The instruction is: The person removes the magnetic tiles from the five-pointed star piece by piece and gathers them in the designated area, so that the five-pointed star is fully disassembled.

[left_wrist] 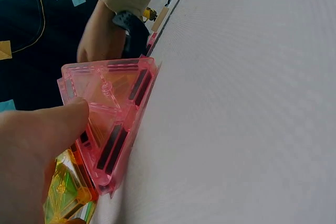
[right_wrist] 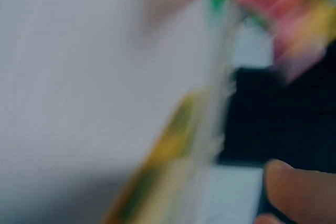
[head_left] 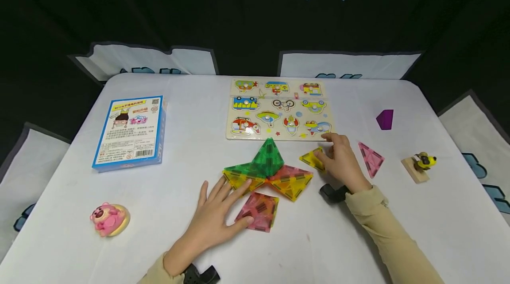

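My left hand (head_left: pixel 215 218) lies with fingers spread, its fingertips on the yellow part of a construction of translucent magnetic tiles (head_left: pixel 268 162) in green, yellow and red. Its thumb rests on the edge of a pink tile piece (head_left: pixel 260 214) (left_wrist: pixel 115 103) with yellow behind it. To the right, my right hand (head_left: pixel 343 162) reaches over a yellow triangular tile (head_left: pixel 311 159), thumb at the tile's right edge and index finger stretched toward the puzzle board (head_left: pixel 279 111). In the right wrist view that yellow tile (right_wrist: pixel 168 145) is blurred, with a finger (right_wrist: pixel 302 190) apart from it.
A pink triangular tile (head_left: pixel 372 160) lies right of my right hand. Farther out are a purple piece (head_left: pixel 385 120) and a yellow figure on a wooden block (head_left: pixel 421 165). At left stand a blue-edged box (head_left: pixel 129 133) and a pink bear toy (head_left: pixel 108 219). Dark cloth hangs behind the white table.
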A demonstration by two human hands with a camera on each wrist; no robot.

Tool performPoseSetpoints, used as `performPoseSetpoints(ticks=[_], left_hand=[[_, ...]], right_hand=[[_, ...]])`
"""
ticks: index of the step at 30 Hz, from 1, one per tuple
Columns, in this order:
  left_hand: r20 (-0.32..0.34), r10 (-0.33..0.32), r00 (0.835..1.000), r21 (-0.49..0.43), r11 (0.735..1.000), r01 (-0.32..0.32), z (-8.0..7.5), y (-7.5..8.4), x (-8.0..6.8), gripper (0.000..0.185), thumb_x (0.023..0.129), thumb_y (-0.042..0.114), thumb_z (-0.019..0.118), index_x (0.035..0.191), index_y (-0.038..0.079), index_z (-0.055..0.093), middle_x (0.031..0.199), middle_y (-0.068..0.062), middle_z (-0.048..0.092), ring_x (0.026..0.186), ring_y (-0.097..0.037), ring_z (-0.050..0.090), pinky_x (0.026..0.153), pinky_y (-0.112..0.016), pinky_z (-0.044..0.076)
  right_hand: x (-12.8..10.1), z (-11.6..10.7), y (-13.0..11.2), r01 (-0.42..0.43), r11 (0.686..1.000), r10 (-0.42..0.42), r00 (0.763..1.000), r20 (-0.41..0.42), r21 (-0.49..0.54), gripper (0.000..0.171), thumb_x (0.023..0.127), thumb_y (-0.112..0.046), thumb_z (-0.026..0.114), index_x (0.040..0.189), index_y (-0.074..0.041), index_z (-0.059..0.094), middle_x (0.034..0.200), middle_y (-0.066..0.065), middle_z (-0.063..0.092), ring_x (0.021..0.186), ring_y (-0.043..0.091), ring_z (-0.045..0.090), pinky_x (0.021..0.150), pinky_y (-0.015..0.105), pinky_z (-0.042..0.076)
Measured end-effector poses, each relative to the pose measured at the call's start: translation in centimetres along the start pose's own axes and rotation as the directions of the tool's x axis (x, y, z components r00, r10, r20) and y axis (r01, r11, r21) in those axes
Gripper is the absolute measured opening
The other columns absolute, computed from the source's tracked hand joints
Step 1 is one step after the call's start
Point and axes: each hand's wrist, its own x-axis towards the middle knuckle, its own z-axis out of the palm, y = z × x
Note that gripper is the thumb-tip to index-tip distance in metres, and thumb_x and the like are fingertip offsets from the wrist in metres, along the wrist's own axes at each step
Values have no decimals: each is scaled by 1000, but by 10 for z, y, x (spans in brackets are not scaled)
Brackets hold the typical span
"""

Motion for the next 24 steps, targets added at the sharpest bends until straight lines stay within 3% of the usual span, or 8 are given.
performPoseSetpoints(ticks=[2, 4, 8, 10, 14, 19, 21, 24], left_hand=[[7, 0, 1000, -10, 1000, 0, -1, 1, 0, 72, 79, 63, 51, 141, 34, 29, 142, -8, 33, 133, -33, 15, 101, -56, -5], [10, 4, 1000, -20, 1000, -3, -1, 1, 0, 71, 79, 62, 52, 140, 35, 31, 142, -9, 32, 133, -33, 14, 100, -57, -5], [2, 20, 1000, -22, 1000, -20, -1, 0, 0, 68, 79, 61, 53, 139, 35, 34, 143, -10, 31, 133, -35, 13, 100, -58, -5], [-5, 32, 999, -17, 999, -32, -1, 0, 1, 67, 79, 61, 53, 138, 36, 35, 142, -10, 32, 133, -36, 14, 99, -59, -4], [-8, 50, 999, -40, 998, -51, -1, 0, 2, 62, 81, 57, 54, 137, 35, 39, 143, -10, 30, 133, -37, 13, 98, -61, -4], [-16, 52, 999, -84, 995, -53, 0, 0, 2, 52, 86, 50, 52, 134, 33, 44, 144, -10, 29, 132, -38, 12, 98, -62, -4], [-26, 53, 998, -93, 994, -55, 0, 0, 2, 50, 86, 48, 52, 133, 32, 46, 144, -11, 29, 132, -39, 12, 97, -62, -4], [-33, 49, 998, -105, 993, -52, -1, 1, 2, 49, 85, 48, 54, 131, 31, 49, 143, -12, 30, 132, -39, 12, 98, -62, -4]], right_hand=[[-14, 2, -11, 92, 991, -94, 995, 17, 98, 33, 86, -12, 62, 115, 0, 51, 104, 15, 52, 76, 22, 49, 65, 32, 41], [-31, 7, -24, 189, 959, -213, 972, 98, 210, 27, 87, -14, 61, 111, -3, 55, 96, 8, 58, 71, 19, 54, 63, 30, 44], [-62, 27, -47, 253, 905, -364, 875, 318, 342, 36, 87, -25, 61, 118, -8, 53, 91, -2, 60, 68, 9, 56, 60, 25, 47], [-68, 37, -52, 274, 902, -388, 854, 348, 333, 41, 86, -27, 62, 122, -9, 51, 90, -4, 58, 68, 6, 54, 59, 23, 47], [-66, 49, -52, 330, 896, -419, 851, 317, 297, 35, 87, -21, 61, 119, -12, 52, 95, -5, 59, 75, 6, 53, 67, 24, 47], [-56, 54, -52, 374, 878, -459, 836, 300, 300, 30, 90, -13, 56, 120, -14, 55, 115, -4, 57, 101, 8, 53, 83, 29, 45], [-54, 56, -54, 383, 880, -457, 845, 277, 282, 30, 90, -13, 56, 120, -13, 55, 111, -5, 59, 96, 7, 54, 79, 28, 46], [-53, 60, -58, 390, 890, -438, 877, 197, 238, 26, 88, -10, 59, 113, -10, 55, 92, -4, 62, 78, 4, 56, 67, 23, 48]])
